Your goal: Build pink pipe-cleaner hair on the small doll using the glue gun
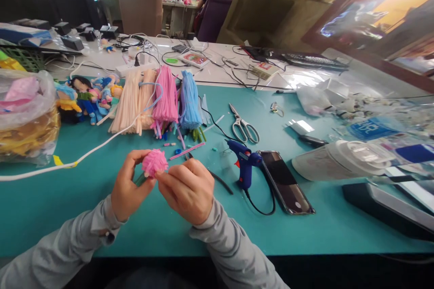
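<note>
A fluffy pink flower [155, 161] with a green stem is held above the green mat. My left hand [131, 187] is closed around its side and stem. Fingers of my right hand [188, 189] pinch at the lower right edge of the bloom; whether they grip a petal or something smaller is hidden. Just beyond the hands lie a pink stick [187, 151] and small scraps of pipe cleaner. Bundles of peach [134, 99], pink [165, 95] and blue pipe cleaners [190, 99] stand further back.
To the right are a blue glue gun [244, 162], scissors [242, 125], a phone [286, 183] and a white lidded cup [322, 160] on its side. A white cable [84, 158] crosses the left. Dolls [90, 97] and a plastic bag [27, 117] sit at the left.
</note>
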A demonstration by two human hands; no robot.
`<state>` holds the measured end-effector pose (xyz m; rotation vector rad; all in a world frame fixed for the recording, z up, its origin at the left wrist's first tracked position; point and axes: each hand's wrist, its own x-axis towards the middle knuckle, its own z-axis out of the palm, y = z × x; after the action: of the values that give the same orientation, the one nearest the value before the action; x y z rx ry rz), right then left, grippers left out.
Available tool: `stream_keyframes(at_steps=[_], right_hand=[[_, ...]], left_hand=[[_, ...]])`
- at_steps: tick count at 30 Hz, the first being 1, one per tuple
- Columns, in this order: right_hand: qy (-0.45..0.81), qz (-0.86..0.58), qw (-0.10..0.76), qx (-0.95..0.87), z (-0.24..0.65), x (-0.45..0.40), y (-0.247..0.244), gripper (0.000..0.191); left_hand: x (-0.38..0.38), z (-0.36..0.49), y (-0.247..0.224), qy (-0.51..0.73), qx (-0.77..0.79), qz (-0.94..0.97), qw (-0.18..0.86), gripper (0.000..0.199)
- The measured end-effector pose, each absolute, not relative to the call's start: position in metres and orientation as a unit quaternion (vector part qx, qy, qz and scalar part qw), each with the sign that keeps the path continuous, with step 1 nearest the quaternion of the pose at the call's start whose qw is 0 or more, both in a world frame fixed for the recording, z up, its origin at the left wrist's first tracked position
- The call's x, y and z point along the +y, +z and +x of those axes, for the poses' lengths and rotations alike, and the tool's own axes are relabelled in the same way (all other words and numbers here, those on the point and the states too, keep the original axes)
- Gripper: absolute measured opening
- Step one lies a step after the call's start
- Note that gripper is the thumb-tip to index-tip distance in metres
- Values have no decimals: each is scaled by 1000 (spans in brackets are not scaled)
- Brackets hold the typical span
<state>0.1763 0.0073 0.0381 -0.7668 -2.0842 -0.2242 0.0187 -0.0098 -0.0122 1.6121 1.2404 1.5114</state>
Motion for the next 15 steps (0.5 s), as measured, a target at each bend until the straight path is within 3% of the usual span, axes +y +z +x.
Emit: stream_keyframes(at_steps=[10,15], right_hand=[[-114,-323,400,-850,175,5,43,31],[-119,-328,385,-854,175,5,44,32]], left_hand=[[-8,18,-17,568,477,614,269,37],[-8,17,-20,547,488,637,237,52]])
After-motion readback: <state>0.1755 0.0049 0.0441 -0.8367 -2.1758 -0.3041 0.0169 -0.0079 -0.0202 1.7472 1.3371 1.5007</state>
